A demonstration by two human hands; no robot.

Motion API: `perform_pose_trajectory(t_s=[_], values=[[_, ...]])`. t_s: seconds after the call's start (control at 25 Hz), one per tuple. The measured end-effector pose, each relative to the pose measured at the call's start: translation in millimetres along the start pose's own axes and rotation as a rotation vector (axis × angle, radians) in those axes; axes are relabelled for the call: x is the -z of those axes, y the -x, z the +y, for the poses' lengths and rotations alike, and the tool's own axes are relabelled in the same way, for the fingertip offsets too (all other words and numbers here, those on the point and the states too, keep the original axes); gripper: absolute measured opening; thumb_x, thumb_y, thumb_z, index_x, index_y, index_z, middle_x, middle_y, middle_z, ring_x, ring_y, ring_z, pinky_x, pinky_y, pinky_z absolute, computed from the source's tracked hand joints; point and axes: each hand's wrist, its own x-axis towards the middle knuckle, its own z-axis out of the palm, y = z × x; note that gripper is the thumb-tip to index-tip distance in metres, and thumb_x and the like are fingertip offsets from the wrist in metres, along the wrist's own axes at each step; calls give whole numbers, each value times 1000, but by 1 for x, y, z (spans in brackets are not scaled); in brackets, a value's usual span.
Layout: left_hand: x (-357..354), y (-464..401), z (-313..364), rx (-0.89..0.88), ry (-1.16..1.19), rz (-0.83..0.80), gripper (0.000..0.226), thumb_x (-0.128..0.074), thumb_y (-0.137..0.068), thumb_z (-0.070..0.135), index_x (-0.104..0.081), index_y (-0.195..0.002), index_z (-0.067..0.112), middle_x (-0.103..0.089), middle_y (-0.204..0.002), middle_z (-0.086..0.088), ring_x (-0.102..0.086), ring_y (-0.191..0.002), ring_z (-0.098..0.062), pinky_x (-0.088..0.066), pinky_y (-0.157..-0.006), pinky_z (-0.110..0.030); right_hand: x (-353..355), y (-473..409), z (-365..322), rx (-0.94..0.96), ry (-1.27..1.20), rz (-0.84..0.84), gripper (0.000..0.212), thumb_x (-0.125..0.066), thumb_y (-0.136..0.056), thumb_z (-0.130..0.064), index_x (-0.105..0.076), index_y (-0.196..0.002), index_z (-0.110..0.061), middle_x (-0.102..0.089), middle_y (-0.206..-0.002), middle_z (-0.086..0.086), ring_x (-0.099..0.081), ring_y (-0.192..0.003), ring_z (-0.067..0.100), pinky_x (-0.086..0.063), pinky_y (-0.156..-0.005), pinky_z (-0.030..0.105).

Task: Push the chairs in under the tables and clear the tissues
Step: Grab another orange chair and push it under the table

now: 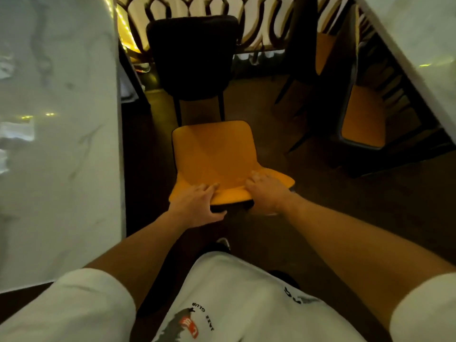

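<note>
White marble-look tabletop (59, 144), veined in grey, fills the whole space to the left of the left hand, its long edge running away from the person. A second pale marble-look tabletop (419, 45) cuts across the upper corner, far beyond and to the right of the right hand; tucked beneath it, well apart from both hands, sit two chairs with orange seat pads (364, 122), pushed under that table. Dark brown floor (320, 193) spreads between the two tables and under both forearms.

Straight ahead of the hands stands a black-backed chair (192, 58), upright, in front of a patterned screen of dark looping metalwork (222, 11). Nearer, directly under the fingers, is the orange moulded chair with a dark underside (214, 156); it stands out in the aisle between the tables, just right of the left table's edge, under neither top.

Left hand (196, 206) clasps the near rim of the orange chair's back, fingers laid over the top surface and thumb hooked below the edge. Right hand (267, 193) grips the same rim just beside it, fingers curled over the orange shell; its thumb is hidden. Both hands touch the chair, apart from each other.

Pale blurred patches lie on the left tabletop, far left of the left hand; what they are cannot be told.
</note>
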Motion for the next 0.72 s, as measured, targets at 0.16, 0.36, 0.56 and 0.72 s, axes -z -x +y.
perform_pose_trajectory(t_s=[0.16,0.36,0.56,0.72], values=[[2,1,4,75,17,-54,91,-54,-82,81,-32,-155,31,-58,-137,2,-57,-119,-19,-49,-96,-35,4,-6,2,74,-9,-116,54,-68,-86,-54,-49,-129,-27,-61,-108,2,-61,-92,24,-58,-80,44],[9,3,18,208,28,-147,79,-63,-85,65,-33,-154,38,-52,-146,3,-52,-128,-24,-48,-103,-42,1,-5,14,170,-21,-113,50,-68,-90,-40,-48,-132,-23,-58,-107,3,-59,-90,24,-56,-78,44],[13,10,44,391,138,-118,66,-70,-83,58,-46,-143,47,-63,-126,8,-58,-115,-20,-51,-94,-39,-3,7,35,319,-24,0,38,-65,-96,-33,-50,-129,-22,-59,-110,3,-61,-98,25,-53,-75,40],[5,14,88,505,233,-108,62,-70,-85,55,-46,-141,50,-63,-126,11,-58,-116,-18,-49,-96,-38,-14,25,75,468,9,95,55,-59,-100,-44,-40,-147,-24,-60,-120,3,-61,-102,26,-55,-78,42]])
